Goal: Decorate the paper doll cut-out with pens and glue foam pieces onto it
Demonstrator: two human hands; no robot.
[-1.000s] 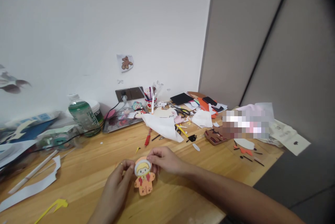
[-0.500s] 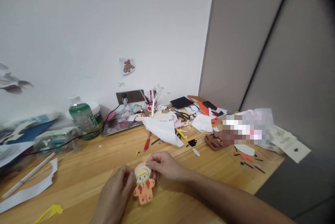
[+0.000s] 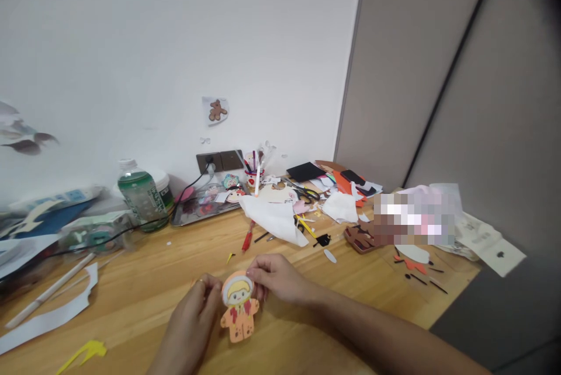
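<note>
A flat orange paper doll (image 3: 241, 323) is held just over the front of the table. It has a pale hood rim, yellow hair, red markings on the chest and dark spots on the legs. At the left edge of its hood, my left hand (image 3: 193, 313) is closed, thumb and fingers pinching. The right edge of the hood is between the thumb and fingers of my right hand (image 3: 280, 281). Parts of the fingers behind the doll are hidden. A small yellow-and-black scrap (image 3: 230, 257) lies beyond the hands, near a red pen (image 3: 248, 237).
A white sheet (image 3: 276, 220), scissors (image 3: 307, 193) and paper scraps crowd the back. A metal tray (image 3: 188, 220) and green bottle (image 3: 142, 197) stand by the wall. A brown tray (image 3: 362, 239) and black strips lie right; yellow (image 3: 92, 350) and white offcuts (image 3: 56, 319) lie left.
The doll has shifted slightly left and turned a little, showing more of its hood's left side. Both hands stay at its edges. The view has moved slightly.
</note>
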